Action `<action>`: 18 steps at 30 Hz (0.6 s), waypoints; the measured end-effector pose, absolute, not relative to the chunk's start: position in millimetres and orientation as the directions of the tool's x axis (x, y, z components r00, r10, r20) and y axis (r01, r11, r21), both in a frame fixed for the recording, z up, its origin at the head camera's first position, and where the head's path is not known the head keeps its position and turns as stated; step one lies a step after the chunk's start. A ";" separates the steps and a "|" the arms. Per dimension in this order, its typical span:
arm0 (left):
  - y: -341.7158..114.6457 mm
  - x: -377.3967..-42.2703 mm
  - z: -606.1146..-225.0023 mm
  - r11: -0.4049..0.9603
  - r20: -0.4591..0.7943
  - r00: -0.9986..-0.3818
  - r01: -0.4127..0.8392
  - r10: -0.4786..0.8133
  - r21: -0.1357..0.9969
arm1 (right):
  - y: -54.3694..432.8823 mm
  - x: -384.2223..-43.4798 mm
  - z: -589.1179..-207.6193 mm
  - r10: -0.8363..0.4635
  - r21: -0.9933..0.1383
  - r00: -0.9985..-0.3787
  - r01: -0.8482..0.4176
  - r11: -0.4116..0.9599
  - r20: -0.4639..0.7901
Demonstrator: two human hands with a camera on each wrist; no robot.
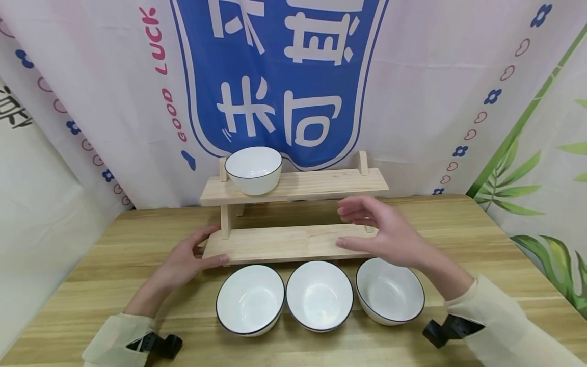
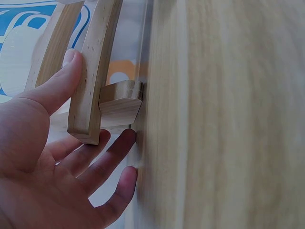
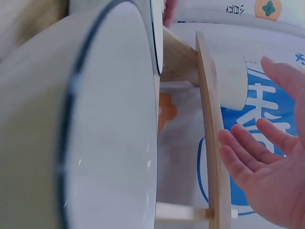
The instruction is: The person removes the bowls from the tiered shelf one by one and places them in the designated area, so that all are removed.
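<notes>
A two-tier wooden shelf (image 1: 293, 243) stands on the table. My left hand (image 1: 182, 261) holds the left end of its lower board (image 2: 90, 86), thumb on top and fingers around the end and underneath. My right hand (image 1: 385, 232) hovers over the right part of the lower board, fingers spread and holding nothing. One white bowl with a dark rim (image 1: 254, 171) sits upright on the left of the upper board. In front of the shelf are a left bowl (image 1: 250, 300), a middle bowl (image 1: 319, 296) and a right bowl (image 1: 390, 290), the last one below my right wrist.
The wood-grain table (image 1: 463, 239) extends to both sides of the shelf. Behind it hangs a printed cloth (image 1: 412, 102) with a blue panel, close to the shelf's back. Each wrist wears a black strap device (image 1: 451, 329).
</notes>
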State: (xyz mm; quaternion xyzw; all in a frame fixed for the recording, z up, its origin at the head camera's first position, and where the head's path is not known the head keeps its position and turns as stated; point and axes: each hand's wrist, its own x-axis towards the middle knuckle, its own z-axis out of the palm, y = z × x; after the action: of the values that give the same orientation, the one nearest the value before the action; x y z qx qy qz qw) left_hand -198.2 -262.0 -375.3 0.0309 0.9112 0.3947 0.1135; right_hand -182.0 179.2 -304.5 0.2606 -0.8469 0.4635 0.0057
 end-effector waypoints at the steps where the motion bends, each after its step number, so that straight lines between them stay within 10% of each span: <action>1: -262.0 -198.2 -375.1 0.686 -0.183 -0.972 -0.034 0.146 0.726 | 175.9 -183.7 -304.2 -0.434 -0.785 -0.865 -0.446 0.431 0.253; 18: -261.6 -198.9 -374.9 0.680 -0.185 -0.971 -0.035 0.149 0.732 | 136.9 -197.1 -294.2 -0.403 -0.853 -0.885 -0.384 0.353 0.232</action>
State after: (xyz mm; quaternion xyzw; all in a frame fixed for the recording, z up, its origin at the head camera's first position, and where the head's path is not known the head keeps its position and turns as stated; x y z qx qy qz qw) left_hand -198.9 -261.6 -374.9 0.0312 0.9092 0.3989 0.1156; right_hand -197.1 136.9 -294.2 0.2395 -0.8224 0.5160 -0.0091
